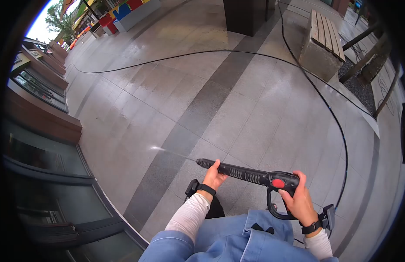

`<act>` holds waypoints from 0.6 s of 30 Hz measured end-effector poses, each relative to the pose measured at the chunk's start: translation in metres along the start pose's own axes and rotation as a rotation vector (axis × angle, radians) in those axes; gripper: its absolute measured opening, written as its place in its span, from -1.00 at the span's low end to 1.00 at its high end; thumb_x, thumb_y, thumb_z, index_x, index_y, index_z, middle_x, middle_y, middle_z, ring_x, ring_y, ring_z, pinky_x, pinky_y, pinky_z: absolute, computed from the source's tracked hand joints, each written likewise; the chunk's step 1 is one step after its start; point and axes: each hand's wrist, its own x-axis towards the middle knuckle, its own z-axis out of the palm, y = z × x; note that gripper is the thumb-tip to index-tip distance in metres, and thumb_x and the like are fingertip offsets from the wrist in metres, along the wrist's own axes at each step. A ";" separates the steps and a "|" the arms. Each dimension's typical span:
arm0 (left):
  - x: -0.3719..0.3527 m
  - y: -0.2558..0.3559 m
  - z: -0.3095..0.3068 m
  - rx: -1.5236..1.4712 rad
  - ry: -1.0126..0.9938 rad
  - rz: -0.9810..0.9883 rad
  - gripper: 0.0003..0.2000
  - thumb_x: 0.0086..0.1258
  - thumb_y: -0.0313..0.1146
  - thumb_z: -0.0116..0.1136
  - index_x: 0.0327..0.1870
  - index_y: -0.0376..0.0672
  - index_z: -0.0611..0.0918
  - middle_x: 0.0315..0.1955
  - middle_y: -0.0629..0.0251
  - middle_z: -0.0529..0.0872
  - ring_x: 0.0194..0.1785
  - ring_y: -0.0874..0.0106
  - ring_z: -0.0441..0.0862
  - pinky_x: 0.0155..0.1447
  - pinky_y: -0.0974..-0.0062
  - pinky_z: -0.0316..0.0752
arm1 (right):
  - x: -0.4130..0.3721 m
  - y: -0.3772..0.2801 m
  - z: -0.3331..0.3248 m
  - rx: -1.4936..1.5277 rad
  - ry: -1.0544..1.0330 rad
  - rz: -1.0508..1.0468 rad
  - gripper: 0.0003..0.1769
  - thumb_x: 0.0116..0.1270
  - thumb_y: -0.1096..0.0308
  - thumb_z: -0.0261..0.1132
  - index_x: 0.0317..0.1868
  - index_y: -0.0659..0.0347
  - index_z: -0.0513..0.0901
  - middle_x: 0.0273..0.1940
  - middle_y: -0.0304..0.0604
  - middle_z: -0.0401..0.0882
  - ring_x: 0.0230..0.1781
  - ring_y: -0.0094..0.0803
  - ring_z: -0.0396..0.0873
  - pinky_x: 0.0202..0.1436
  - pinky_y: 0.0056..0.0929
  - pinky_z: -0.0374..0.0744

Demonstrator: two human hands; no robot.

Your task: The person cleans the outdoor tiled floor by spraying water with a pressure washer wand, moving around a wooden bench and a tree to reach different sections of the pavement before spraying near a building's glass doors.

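Note:
A black pressure washer gun (244,174) with a red round badge lies across in front of my body, its nozzle pointing left. My left hand (214,178) is closed around the barrel just behind the nozzle. At the other end, my right hand (300,203) grips the handle near the trigger guard; some of its fingers are hidden behind the grip. A thin white water jet (167,151) leaves the nozzle and strikes the paved floor (137,135) on the left. Both wrists wear black straps with small boxes.
A long black hose (329,105) runs down the right side, and another line (167,56) crosses the paving farther off. Dark glass frontage (58,201) lines the left. A wooden-topped bench (325,37) stands at the right, a dark pillar (245,15) at the back.

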 end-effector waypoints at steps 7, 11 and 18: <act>0.016 0.061 0.179 0.246 -0.600 -0.142 -0.74 0.24 -0.23 0.14 -0.27 -0.24 0.45 -0.36 0.26 0.51 -0.26 0.33 0.51 -0.11 0.22 0.48 | -0.036 -0.106 0.080 0.166 0.710 0.254 -0.34 0.16 0.58 0.11 0.20 0.19 -0.04 -0.32 -0.07 0.39 -0.66 -0.52 0.36 -0.60 -0.56 0.37; 0.003 0.103 0.152 0.206 -0.570 -0.108 -0.75 0.24 -0.23 0.13 -0.27 -0.23 0.45 -0.34 0.25 0.51 -0.25 0.32 0.51 -0.10 0.21 0.49 | -0.016 -0.153 0.078 0.155 0.669 0.259 -0.37 0.20 0.54 0.09 0.21 0.15 -0.04 -0.28 -0.08 0.38 -0.71 -0.59 0.31 -0.69 -0.65 0.32; -0.001 0.193 -0.087 -0.117 0.003 -0.019 -0.75 0.31 -0.22 0.02 -0.20 -0.24 0.41 -0.23 0.15 0.50 -0.15 0.23 0.49 0.04 0.08 0.41 | 0.088 -0.159 0.132 0.030 -0.110 0.131 -0.36 0.09 0.41 0.25 0.10 0.27 0.07 -0.38 0.10 0.53 -0.45 -0.11 0.55 -0.31 -0.31 0.49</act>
